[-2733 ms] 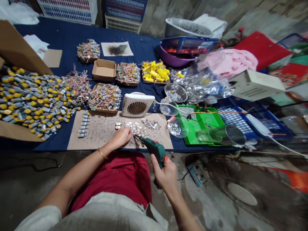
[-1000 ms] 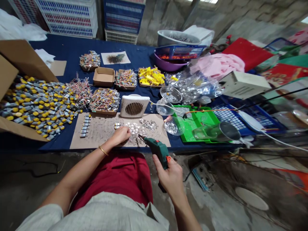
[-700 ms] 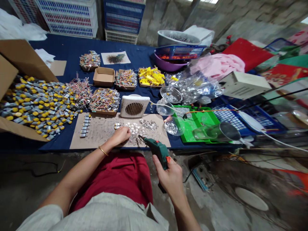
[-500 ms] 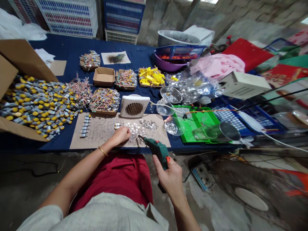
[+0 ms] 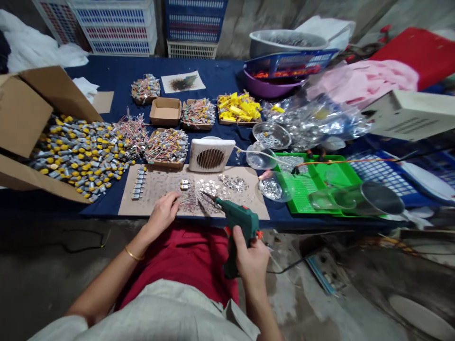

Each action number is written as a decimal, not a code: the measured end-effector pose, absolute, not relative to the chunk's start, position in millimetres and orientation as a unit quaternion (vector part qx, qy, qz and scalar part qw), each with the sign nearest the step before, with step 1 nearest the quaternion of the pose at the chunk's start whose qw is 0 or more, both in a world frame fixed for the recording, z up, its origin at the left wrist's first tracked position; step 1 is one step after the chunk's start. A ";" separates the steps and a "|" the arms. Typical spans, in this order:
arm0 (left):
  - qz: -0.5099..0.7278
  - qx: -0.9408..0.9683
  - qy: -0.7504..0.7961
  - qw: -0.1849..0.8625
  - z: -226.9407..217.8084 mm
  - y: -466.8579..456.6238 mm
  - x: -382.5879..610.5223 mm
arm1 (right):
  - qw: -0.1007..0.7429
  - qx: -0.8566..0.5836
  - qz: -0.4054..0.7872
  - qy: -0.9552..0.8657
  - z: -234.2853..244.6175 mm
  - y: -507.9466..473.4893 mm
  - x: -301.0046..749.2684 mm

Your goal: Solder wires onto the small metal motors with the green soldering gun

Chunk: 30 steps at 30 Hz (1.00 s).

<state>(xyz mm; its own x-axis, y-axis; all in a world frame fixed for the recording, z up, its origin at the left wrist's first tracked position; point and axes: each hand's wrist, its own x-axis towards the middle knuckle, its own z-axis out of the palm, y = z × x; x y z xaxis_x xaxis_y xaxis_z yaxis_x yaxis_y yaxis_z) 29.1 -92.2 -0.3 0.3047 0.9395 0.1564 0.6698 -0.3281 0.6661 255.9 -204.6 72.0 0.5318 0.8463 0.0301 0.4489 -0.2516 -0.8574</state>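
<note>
My right hand (image 5: pixel 251 258) grips the handle of a green soldering gun (image 5: pixel 241 218), its pointed tip aimed left over the cardboard sheet (image 5: pixel 156 208). My left hand (image 5: pixel 164 210) is at the sheet's near edge, fingers pinched together. Whatever is between them is too small to make out. Just beyond those fingers sits a pair of small motors (image 5: pixel 184 184). A column of several motors (image 5: pixel 139 183) lies along the sheet's left side. Small metal pieces (image 5: pixel 232 184) are scattered under and beyond the gun's tip.
Behind the sheet stands a white-framed fan (image 5: pixel 212 155). A carton (image 5: pixel 71 187) at left spills loose motors. Small boxes of wired motors (image 5: pixel 167 147) and yellow parts (image 5: pixel 239 108) are behind. To the right are a dish of metal bits (image 5: pixel 272 188) and a green tray (image 5: pixel 296 206).
My left hand has drawn back toward me and leftward, uncovering the pair of motors. The soldering gun's tip has shifted left over the sheet. The camera view has turned left.
</note>
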 end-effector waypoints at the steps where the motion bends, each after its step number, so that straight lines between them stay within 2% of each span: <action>1: 0.266 0.783 0.509 0.240 0.3 -94.7 27.1 | 0.443 -0.752 0.248 -0.420 70.0 -202.3 252.5; 4: 0.214 0.809 0.502 0.220 2.0 -94.2 29.9 | 0.442 -0.745 0.264 -0.424 66.9 -200.7 252.7; 9: 0.163 0.824 0.497 0.217 1.4 -83.4 39.5 | 0.435 -0.754 0.202 -0.449 65.3 -205.9 264.8; 15: 0.201 0.814 0.482 0.254 -12.0 -82.1 34.1 | 0.436 -0.763 0.205 -0.429 64.1 -207.9 268.3; 19: 0.299 0.716 0.534 0.336 -14.2 -71.6 27.6 | 0.477 -0.763 0.250 -0.356 68.1 -206.0 283.1; 23: 0.333 0.569 0.549 0.513 -5.1 -60.2 35.0 | 0.496 -0.772 0.267 -0.296 77.9 -217.8 308.6; 27: 0.199 0.563 0.460 0.657 3.3 -64.8 74.5 | 0.453 -0.801 0.216 -0.324 83.3 -247.4 323.5; 30: 0.103 0.674 0.404 0.610 5.0 -70.7 113.4 | 0.424 -0.803 0.216 -0.359 82.0 -262.1 319.4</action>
